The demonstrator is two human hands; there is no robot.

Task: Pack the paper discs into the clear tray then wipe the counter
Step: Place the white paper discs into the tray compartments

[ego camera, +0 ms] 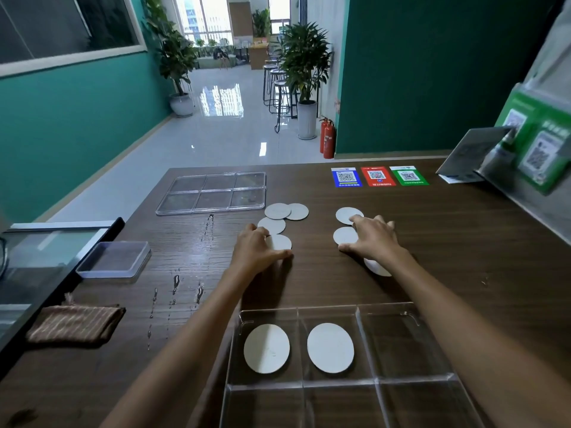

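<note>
Left hand (258, 250) pinching a paper disc (279, 242) on the counter (463, 242), right hand (372, 237) spread flat over another disc (344, 235), two discs (266, 348) in the clear tray (401, 378)

Dark wood counter (448, 242): clear tray (404, 378), lid (213, 193), loose paper discs (278, 211), cloth (74, 324), water streaks (176, 284).

bare counter (448, 242) right of discs (278, 211), water streaks (176, 284) left
</note>
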